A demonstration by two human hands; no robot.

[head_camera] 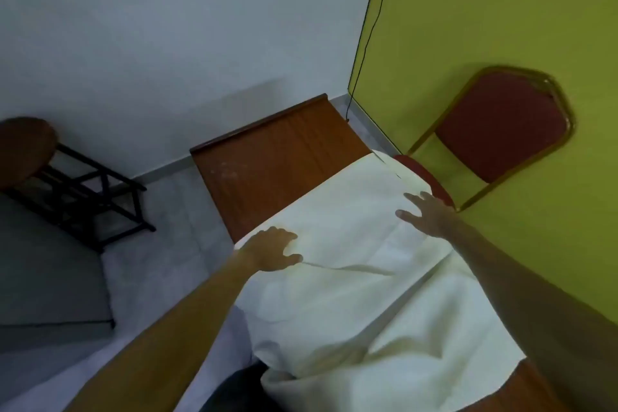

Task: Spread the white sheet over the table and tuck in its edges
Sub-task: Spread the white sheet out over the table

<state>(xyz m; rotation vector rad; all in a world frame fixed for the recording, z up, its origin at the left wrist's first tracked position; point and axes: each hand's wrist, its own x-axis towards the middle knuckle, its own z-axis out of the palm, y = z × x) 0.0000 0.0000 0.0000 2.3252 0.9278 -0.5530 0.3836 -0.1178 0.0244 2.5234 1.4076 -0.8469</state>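
A white sheet (354,237) lies over the near two thirds of a brown wooden table (277,157), with creases and a fold running across its middle. The far end of the table is bare wood. My left hand (272,249) rests flat on the sheet at the table's left edge, fingers spread. Over on the sheet's right side, near the chair, my right hand (426,214) lies flat with fingers straight. The sheet's near edge hangs bunched toward me at the bottom.
A red padded chair with a gold frame (495,130) stands against the green wall, right beside the table. A black metal rack (90,191) and a round wooden stool top (23,147) stand at the left. A grey mat (50,281) lies on the floor.
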